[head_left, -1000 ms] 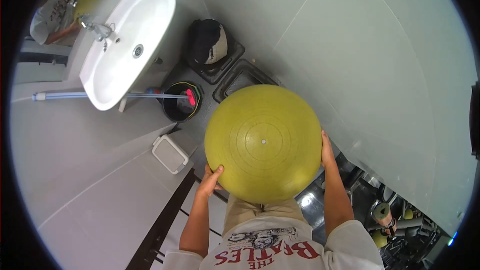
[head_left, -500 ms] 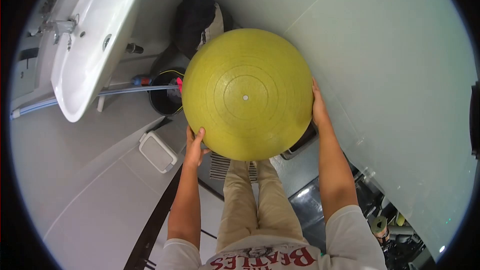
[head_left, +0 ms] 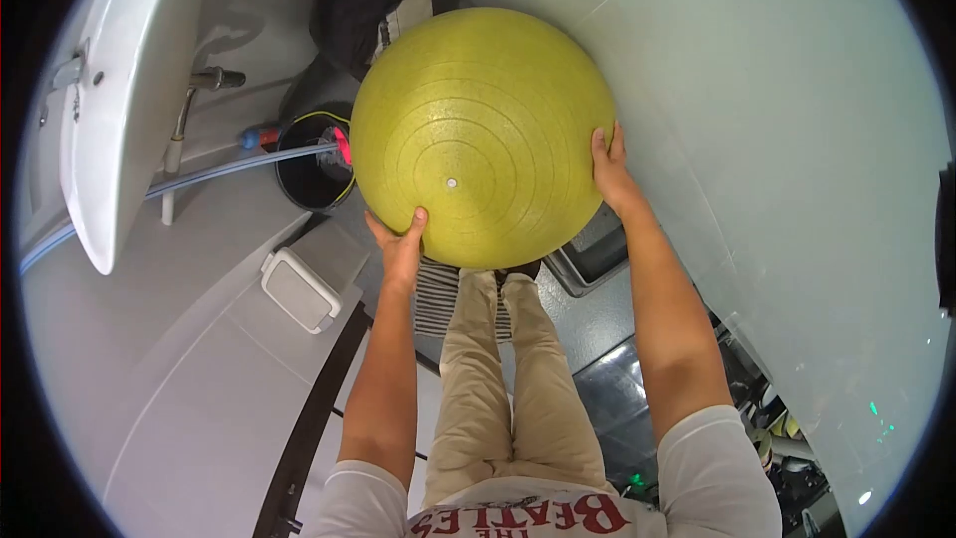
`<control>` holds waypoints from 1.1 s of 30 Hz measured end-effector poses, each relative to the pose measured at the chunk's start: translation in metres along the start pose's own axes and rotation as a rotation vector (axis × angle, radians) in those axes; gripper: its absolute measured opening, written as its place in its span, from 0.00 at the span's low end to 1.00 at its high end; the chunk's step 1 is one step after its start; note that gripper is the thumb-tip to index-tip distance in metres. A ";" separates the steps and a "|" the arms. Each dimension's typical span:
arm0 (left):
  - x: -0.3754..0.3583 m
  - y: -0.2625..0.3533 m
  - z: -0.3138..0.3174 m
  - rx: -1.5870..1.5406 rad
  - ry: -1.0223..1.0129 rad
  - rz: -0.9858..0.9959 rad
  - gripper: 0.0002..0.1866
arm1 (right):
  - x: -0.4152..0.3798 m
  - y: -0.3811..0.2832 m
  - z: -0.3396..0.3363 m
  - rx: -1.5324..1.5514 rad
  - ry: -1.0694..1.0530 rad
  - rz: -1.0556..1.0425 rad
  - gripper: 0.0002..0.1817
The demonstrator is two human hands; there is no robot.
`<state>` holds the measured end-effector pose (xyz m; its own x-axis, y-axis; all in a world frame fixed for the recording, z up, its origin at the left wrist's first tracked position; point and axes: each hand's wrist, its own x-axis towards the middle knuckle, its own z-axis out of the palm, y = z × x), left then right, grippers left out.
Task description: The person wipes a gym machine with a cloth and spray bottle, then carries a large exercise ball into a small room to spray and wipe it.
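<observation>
Between my two hands is a large yellow-green exercise ball (head_left: pixel 488 120), with ridged rings and a small white plug facing me. My left hand (head_left: pixel 401 247) presses on its lower left side, thumb up over the surface and fingers spread underneath. On the right side of the ball, my right hand (head_left: pixel 613 169) rests with its thumb on the near face and fingers round the edge. The ball hides part of the floor and my feet. Behind it, a black and beige bag (head_left: pixel 383 5) shows in the corner.
A white sink (head_left: pixel 134 90) juts out at upper left. Below it stands a black bucket (head_left: pixel 299 189), with a blue pole (head_left: pixel 239 163) leaning across. A white-lidded bin (head_left: pixel 301 289), a striped mat (head_left: pixel 435 299) and a dark tray (head_left: pixel 588 274) are on the floor. A glossy wall (head_left: pixel 777 139) borders the right.
The ball has shifted up and slightly left in view and rolled a little, its plug moving left. Both hands remain on it. The view has tilted, with the sink shifting left.
</observation>
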<state>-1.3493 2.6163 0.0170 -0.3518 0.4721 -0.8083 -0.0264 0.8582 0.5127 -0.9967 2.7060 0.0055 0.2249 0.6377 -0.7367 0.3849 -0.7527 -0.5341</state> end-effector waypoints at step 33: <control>-0.032 0.024 -0.020 0.403 -0.096 0.090 0.77 | -0.141 -0.023 0.074 -0.483 0.230 -0.582 0.55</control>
<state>-1.3569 2.6175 0.0605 -0.2468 0.5493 -0.7983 0.3751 0.8138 0.4440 -1.1036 2.6211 0.0906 0.0272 0.9648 -0.2617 0.8321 -0.1669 -0.5289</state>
